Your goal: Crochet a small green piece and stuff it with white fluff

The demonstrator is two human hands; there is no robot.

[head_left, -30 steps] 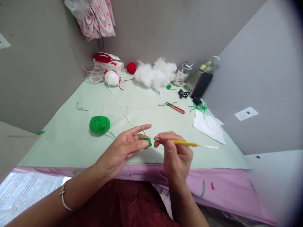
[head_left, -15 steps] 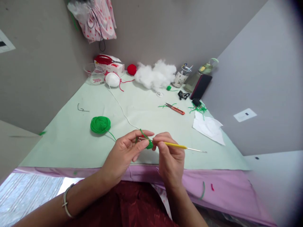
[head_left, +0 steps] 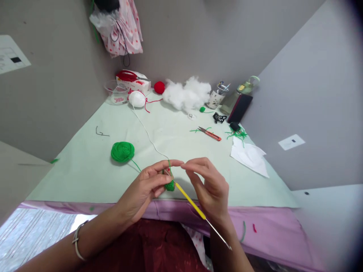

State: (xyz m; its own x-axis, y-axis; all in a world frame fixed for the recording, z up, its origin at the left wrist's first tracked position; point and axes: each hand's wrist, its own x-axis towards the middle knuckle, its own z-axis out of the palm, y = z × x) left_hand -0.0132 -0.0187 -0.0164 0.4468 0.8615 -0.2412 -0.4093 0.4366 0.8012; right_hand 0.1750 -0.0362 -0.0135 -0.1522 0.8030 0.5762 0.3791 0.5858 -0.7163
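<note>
My left hand is closed on a small green crochet piece, held between thumb and fingers. Green yarn runs up from the piece over the raised left index finger. A yellow-handled crochet hook slants down to the right, its upper end at the piece and its lower metal end over my right forearm. My right hand is off the hook. Its thumb and index tips come together in a pinch at the left index fingertip; what lies between them is too small to make out. A green yarn ball lies left of the hands.
Behind are a white yarn ball, a red yarn ball, white stuffing and a pen cup. Orange thread snips, a black claw clip, a phone and white paper lie to the right.
My right hand has let go of the crochet hook and moved to the left index fingertip. The hook has swung from nearly level to a steep slant. The green piece sits lower.
</note>
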